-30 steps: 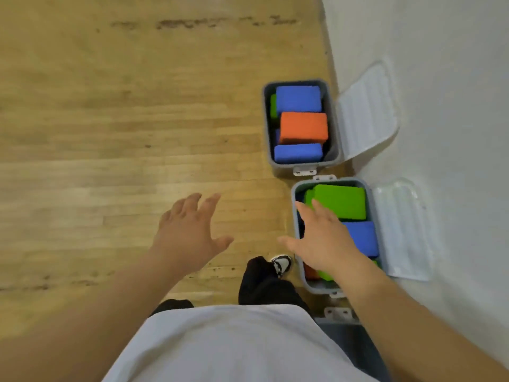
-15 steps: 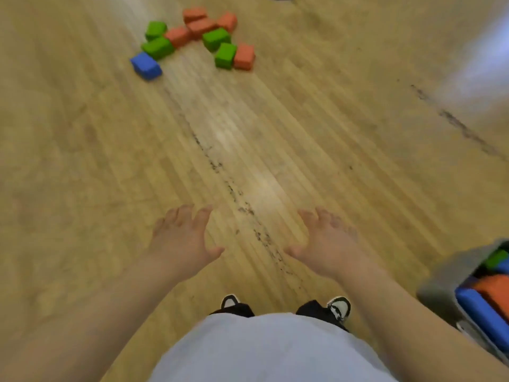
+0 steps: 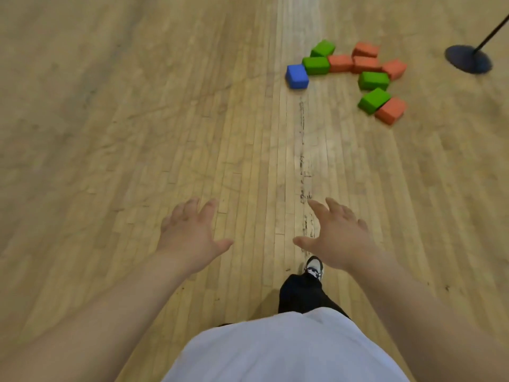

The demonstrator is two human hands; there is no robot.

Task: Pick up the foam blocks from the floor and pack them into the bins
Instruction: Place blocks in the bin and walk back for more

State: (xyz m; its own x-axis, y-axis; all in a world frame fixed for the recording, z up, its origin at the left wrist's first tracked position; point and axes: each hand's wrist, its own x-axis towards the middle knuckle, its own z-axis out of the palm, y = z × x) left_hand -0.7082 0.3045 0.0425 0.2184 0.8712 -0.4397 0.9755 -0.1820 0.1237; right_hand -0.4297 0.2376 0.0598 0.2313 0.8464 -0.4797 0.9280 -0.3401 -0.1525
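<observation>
Both hands are held out before the body, palms down, above the floor, and they hold nothing. The left hand (image 3: 190, 238) has its fingers loosely spread and the thumb points inward; the right hand (image 3: 338, 238) is spread in the same way. The foam blocks (image 3: 366, 64) lie in a loose group on the wooden floor (image 3: 110, 133), well ahead of the hands and to the right. They are rectangular bricks with soft rounded edges and a matte surface: one blue block (image 3: 297, 76) at the left end, four green blocks (image 3: 316, 65) and five orange blocks (image 3: 390, 110), several touching. The floor is of narrow pale planks with a dark scuffed line. Near the group stands a round black base (image 3: 468, 59) with a thin rod.
</observation>
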